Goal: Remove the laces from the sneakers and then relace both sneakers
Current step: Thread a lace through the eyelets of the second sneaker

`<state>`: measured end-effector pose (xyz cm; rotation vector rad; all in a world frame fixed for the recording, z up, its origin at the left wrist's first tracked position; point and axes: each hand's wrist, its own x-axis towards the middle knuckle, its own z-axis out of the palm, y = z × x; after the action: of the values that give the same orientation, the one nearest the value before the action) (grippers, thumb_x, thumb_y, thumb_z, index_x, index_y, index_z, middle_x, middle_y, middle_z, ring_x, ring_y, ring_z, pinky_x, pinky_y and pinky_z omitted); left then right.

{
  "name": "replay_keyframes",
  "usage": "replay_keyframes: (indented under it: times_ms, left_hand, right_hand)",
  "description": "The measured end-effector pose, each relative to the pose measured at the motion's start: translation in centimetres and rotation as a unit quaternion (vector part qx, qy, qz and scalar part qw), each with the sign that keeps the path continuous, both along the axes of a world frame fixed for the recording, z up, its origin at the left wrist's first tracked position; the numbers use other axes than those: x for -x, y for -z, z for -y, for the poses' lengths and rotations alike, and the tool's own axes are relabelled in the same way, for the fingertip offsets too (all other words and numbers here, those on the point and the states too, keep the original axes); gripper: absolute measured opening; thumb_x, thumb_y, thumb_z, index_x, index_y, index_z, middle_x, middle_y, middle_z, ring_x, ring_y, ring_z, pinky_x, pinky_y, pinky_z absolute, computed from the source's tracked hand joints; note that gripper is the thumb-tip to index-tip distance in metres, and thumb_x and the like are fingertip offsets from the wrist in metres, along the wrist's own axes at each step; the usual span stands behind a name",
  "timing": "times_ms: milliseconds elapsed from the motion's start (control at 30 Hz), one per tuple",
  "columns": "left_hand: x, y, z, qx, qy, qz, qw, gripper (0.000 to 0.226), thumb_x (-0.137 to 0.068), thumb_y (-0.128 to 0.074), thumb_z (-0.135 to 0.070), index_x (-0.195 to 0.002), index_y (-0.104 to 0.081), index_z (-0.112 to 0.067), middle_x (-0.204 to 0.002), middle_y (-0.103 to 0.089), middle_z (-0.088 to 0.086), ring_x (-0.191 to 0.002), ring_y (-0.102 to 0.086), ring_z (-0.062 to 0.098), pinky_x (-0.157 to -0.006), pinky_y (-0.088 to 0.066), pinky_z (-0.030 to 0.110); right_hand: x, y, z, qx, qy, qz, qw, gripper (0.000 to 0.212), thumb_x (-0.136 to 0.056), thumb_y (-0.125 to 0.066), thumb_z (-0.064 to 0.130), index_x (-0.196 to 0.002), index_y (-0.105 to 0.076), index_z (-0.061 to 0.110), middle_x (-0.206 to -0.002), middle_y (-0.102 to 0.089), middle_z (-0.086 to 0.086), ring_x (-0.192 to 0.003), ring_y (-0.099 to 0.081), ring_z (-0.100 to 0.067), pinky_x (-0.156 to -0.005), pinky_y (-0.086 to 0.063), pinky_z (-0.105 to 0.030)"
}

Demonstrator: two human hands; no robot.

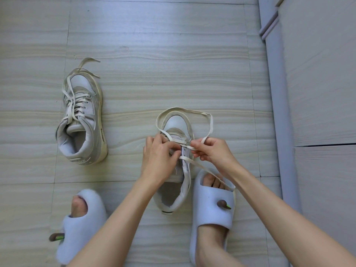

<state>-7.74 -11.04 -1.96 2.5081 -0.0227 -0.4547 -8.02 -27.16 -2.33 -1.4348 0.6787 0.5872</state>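
Both hands' fingers (pixel 194 146) pinching lace (pixel 210 124) over sneaker (pixel 178 128)

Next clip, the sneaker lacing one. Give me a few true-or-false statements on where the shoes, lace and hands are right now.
1. Both hands work at the near sneaker. True.
2. The far sneaker has no lace in it. False: it is laced, ends loose.
3. The right hand pinches the lace. True.
4. The left hand rests flat on the floor. False: it is at the near sneaker's eyelets.
5. The lace loops round the near sneaker's toe. True.
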Motion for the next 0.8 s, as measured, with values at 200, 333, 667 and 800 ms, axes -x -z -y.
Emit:
replay_keyframes:
  times_ms: [200,333,667,800]
  left_hand:
    - [-0.1,0.1,0.3,-0.017,0.002,-0.003,1.0,0.023,-0.083,-0.064,-0.028,-0.106,-0.065,-0.028,-0.095,-0.047,-0.004,-0.097,-0.035,0.021,-0.084,-0.031,0.029]
    - [-0.2,0.1,0.3,-0.019,0.02,0.013,1.0,0.024,-0.085,-0.063,-0.029,-0.108,-0.065,-0.036,-0.09,-0.04,-0.008,-0.093,-0.035,0.019,-0.082,-0.033,0.03]
    - [0.1,0.6,0.2,-0.001,0.0,0.03,1.0,0.014,-0.084,-0.065,-0.032,-0.096,-0.072,-0.029,-0.087,-0.041,-0.01,-0.089,-0.028,0.013,-0.082,-0.032,0.028]
    - [0.1,0.5,0.2,-0.005,0.003,0.027,1.0,0.014,-0.084,-0.066,-0.032,-0.096,-0.072,-0.03,-0.086,-0.039,-0.009,-0.091,-0.033,0.017,-0.083,-0.035,0.031]
  right_hand:
    - [0.4,-0.6,0.4,-0.025,0.006,-0.013,1.0,0.01,-0.085,-0.066,0.018,-0.086,-0.07,0.009,-0.072,-0.068,-0.005,-0.061,-0.062,-0.009,-0.055,-0.045,-0.015]
    - [0.9,-0.8,0.6,-0.079,0.045,-0.021,0.996,0.019,-0.091,-0.057,0.018,-0.086,-0.067,0.003,-0.069,-0.066,-0.006,-0.06,-0.062,-0.01,-0.056,-0.047,-0.016]
    - [0.7,0.2,-0.3,0.045,0.005,0.014,0.999,0.014,-0.085,-0.065,0.004,-0.076,-0.065,0.015,-0.067,-0.062,0.001,-0.06,-0.057,-0.006,-0.056,-0.047,-0.013]
    - [0.7,0.7,-0.8,0.076,0.009,0.012,0.997,0.014,-0.089,-0.061,0.011,-0.076,-0.062,0.015,-0.071,-0.063,0.001,-0.064,-0.059,-0.007,-0.05,-0.045,-0.013]
